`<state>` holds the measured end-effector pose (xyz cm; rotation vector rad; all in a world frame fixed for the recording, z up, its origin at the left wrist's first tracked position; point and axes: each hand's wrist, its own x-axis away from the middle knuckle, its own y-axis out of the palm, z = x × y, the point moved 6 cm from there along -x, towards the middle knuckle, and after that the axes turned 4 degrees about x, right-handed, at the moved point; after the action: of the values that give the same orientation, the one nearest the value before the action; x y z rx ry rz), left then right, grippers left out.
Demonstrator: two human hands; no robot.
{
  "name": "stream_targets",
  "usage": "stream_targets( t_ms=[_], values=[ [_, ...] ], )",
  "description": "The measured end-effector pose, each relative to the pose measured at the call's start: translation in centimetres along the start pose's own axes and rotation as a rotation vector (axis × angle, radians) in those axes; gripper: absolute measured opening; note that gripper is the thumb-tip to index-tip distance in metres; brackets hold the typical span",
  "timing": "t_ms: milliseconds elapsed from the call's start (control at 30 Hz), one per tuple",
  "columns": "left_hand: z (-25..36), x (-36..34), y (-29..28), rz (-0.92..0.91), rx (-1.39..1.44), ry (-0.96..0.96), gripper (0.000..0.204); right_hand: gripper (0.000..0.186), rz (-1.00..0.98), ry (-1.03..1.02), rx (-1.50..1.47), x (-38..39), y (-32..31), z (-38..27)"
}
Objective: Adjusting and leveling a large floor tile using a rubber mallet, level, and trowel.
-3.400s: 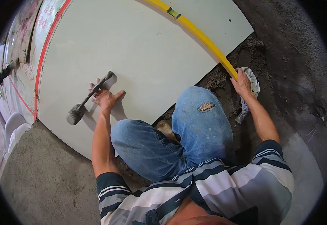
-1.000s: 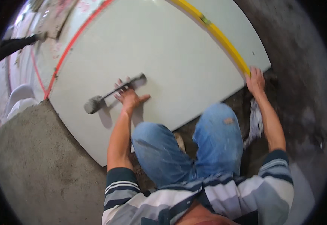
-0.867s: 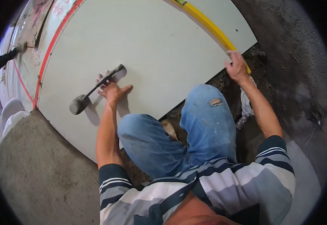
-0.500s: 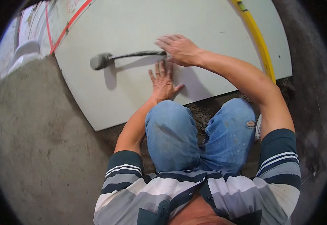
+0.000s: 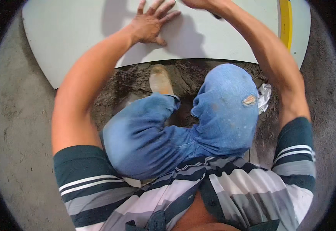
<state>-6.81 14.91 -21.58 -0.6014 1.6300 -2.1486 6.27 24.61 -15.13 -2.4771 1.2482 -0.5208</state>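
In the head view, the slab, white and flat, fills the top of the picture, its far part cut off. The left hand has its fingers spread wide, palm down over it, holding nothing; whether it presses or hovers is hard to tell. The right hand is mostly cut off by the upper edge, so its grip cannot be told; a dark tip shows just beside its wrist.

The slab looks heavy, stiff and smooth, probably slick under the palm and likely to chip at its corners; the near edge seems the best hold. The level, yellow and straight-sided, lies along its right side and should be light and rigid, easiest taken near its middle.

The near edge runs beside coarse dark mortar, with a shoe just below it. The right knee narrows the room there, and a cloth lies beside it. To the left, the slab's corner borders grey floor.
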Motion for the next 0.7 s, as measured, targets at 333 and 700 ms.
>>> stream_targets(
  t_ms=[333,700],
  values=[
    [7.7,-12.1,1.0,-0.282,0.218,-0.512,0.122,0.037,0.481,0.672,0.102,31.1,-10.7,13.6],
    [6.9,-11.2,0.4,-0.255,0.262,-0.577,0.125,0.037,0.334,0.680,0.277,29.1,-9.0,12.3]
  ],
)
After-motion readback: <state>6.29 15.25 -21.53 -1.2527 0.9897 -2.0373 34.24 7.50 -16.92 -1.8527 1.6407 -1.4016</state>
